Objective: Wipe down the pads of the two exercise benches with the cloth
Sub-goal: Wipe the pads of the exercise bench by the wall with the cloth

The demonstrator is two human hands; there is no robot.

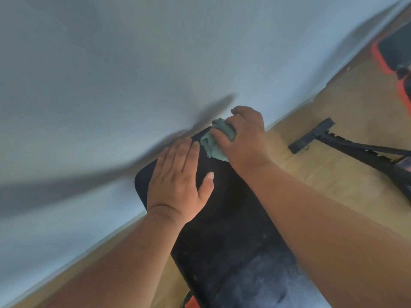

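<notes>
We are gripping the crumpled grey-green cloth (214, 145) with right hand (243, 136) fingers curled, at the black padded bench pad's (226, 218) far end; left hand (178, 181) is pressing flat, fingers together. The loose wad could be slipping off the edge.

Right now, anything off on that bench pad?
The black pad looks dusty, with pale scuffed patches near its lower end. The right hand holds the green cloth bunched at the far end; no tear shows.
</notes>
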